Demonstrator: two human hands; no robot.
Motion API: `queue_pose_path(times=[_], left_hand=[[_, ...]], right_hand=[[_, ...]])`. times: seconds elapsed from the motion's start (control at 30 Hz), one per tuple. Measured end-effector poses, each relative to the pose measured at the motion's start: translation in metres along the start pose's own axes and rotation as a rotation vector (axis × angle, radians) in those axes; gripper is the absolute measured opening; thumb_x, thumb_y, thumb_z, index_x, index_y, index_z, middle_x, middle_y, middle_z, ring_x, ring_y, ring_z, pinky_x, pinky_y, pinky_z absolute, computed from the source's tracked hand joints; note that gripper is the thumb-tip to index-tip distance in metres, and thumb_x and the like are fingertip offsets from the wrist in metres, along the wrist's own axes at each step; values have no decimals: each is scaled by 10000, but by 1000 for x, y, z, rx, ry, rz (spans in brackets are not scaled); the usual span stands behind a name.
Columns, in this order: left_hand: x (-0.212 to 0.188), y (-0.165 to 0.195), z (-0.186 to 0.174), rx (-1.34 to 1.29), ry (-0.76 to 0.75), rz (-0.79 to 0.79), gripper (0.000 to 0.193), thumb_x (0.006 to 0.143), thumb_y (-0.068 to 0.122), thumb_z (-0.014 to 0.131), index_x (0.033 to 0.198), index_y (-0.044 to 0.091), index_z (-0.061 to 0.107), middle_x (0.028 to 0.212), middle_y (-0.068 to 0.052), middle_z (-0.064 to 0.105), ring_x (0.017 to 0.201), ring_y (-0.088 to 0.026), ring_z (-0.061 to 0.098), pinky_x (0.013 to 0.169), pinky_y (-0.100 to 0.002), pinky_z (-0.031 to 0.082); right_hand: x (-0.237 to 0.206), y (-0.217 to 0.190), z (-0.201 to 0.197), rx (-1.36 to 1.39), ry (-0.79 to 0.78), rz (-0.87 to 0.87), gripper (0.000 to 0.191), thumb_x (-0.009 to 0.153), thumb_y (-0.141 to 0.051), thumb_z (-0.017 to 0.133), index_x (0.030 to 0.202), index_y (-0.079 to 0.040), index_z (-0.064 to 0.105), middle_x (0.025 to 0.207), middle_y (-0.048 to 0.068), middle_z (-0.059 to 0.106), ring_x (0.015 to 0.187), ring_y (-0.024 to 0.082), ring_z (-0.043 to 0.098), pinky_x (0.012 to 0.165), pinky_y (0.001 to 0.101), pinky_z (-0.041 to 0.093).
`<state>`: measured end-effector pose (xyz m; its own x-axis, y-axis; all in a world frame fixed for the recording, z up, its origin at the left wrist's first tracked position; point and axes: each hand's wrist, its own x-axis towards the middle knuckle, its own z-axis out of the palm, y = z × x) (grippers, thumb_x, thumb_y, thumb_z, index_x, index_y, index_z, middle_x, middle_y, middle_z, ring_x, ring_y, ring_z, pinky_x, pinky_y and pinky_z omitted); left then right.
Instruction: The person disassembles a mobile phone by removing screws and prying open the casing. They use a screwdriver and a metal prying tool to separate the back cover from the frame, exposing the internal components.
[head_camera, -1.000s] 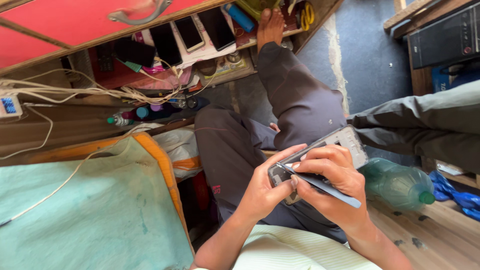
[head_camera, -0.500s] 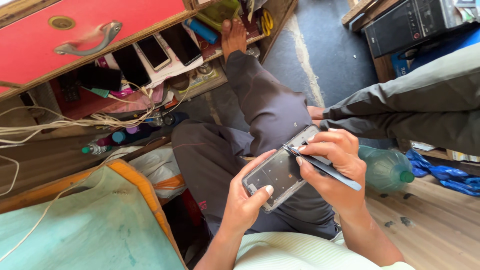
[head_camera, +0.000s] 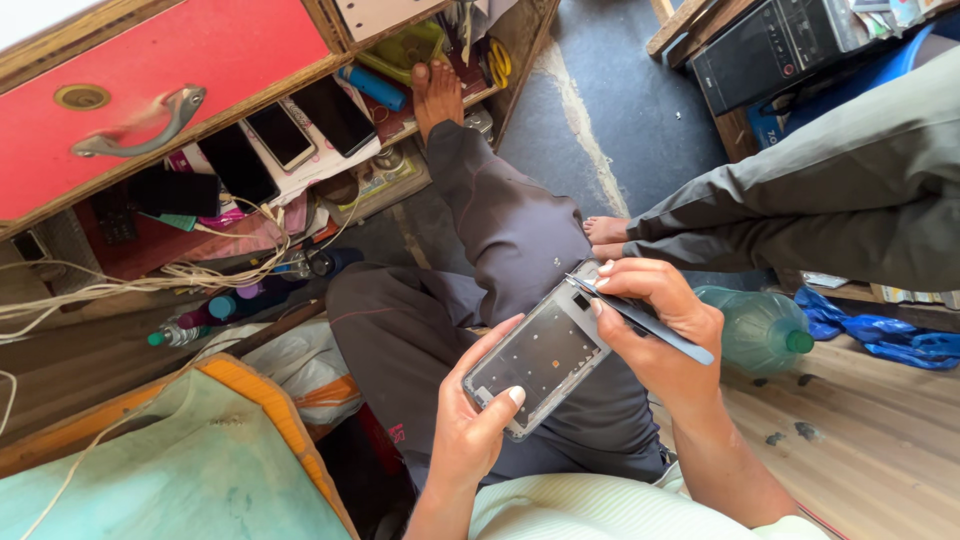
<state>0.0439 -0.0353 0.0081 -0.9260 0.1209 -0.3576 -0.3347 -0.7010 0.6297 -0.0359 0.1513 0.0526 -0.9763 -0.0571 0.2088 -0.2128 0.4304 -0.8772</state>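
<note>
My left hand (head_camera: 478, 420) holds a grey phone frame (head_camera: 540, 355) from below, thumb lying across its near corner. The frame's inner side faces up, over my lap. My right hand (head_camera: 660, 320) grips a dark, flat, thin tool (head_camera: 650, 322) like a pen. The tool's tip rests at the frame's far top corner (head_camera: 578, 285). My legs in dark trousers (head_camera: 500, 240) stretch out below the hands, one bare foot (head_camera: 436, 92) propped on a shelf.
A red drawer front with a metal handle (head_camera: 140, 120) is at upper left. Several phones (head_camera: 290, 135) lie on the shelf beneath it, with tangled cables (head_camera: 150, 285). A green plastic bottle (head_camera: 760, 330) lies right. Another person's legs (head_camera: 830, 200) cross the right side.
The view has shifted, so the drawer and shelf sit further into the picture. My hands keep hold of the frame; the tool's tip stays at the frame's top corner.
</note>
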Motion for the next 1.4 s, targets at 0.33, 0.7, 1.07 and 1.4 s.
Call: queue_pose_path(times=[0.33, 0.7, 1.07, 1.4], left_hand=[[1, -6, 1, 26, 9, 27, 694, 803, -39, 599, 1476, -134, 460, 1347, -234, 642, 1234, -222, 628, 1084, -342, 467], [-5, -18, 12, 213, 73, 90, 656, 835, -17, 600, 1474, -99, 476, 1361, -190, 661, 1235, -188, 637, 1083, -311, 466], [-15, -45, 21, 263, 145, 109, 612, 908, -52, 592, 1506, -67, 462, 1314, -157, 683, 1152, -145, 653, 1021, -266, 490], [-19, -56, 23, 219, 162, 125, 624, 918, -69, 581, 1524, -54, 433, 1353, -166, 658, 1161, -158, 653, 1020, -267, 499]], right_hand=[[1, 12, -3, 175, 27, 102, 206, 873, 148, 693, 1052, 48, 670, 1149, 93, 681, 1056, 113, 689, 944, 237, 568], [5, 20, 2, 217, 101, 93, 181, 913, 147, 669, 1069, 55, 650, 1154, 101, 675, 1063, 107, 671, 976, 243, 558], [-13, 32, 7, 231, 193, 226, 157, 939, 91, 656, 1062, 13, 600, 1138, 120, 710, 1042, 126, 686, 908, 249, 556], [-21, 42, 3, 343, 200, 242, 174, 965, 88, 606, 1118, 21, 556, 1243, 192, 697, 1095, 152, 666, 982, 273, 531]])
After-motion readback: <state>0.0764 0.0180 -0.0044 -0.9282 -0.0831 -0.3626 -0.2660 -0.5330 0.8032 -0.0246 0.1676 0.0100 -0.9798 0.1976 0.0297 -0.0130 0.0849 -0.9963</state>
